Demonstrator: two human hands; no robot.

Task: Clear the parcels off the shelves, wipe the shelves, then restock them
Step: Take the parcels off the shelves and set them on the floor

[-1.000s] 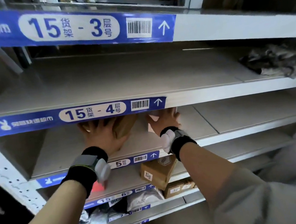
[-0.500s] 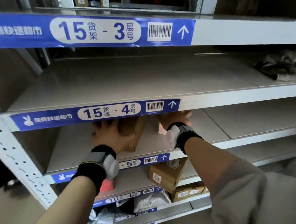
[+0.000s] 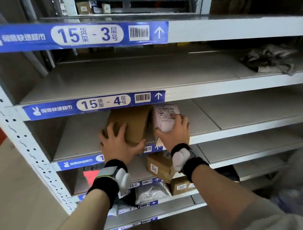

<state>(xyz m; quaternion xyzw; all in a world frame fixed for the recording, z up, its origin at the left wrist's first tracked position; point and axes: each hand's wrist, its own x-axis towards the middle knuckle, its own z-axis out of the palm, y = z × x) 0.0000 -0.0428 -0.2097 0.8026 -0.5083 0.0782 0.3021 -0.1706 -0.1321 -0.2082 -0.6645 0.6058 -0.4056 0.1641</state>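
Left hand [image 3: 118,144]: I am gripping the near end of the brown box [image 3: 132,124], fingers spread over its top.
Right hand [image 3: 175,133]: I am clasping the white parcel [image 3: 165,119], which is touching the box's right side.
Shelf [image 3: 244,112]: both parcels are sitting on it beneath my hands.
Beyond, up right: a crumpled grey rag [image 3: 270,59] is lying.

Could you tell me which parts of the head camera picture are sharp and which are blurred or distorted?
Head view: the 15-4 label, both hands and the brown box are fairly sharp; the lower right corner is smeared; the crumpled cloth is soft; the shelf post bows from the wide lens.
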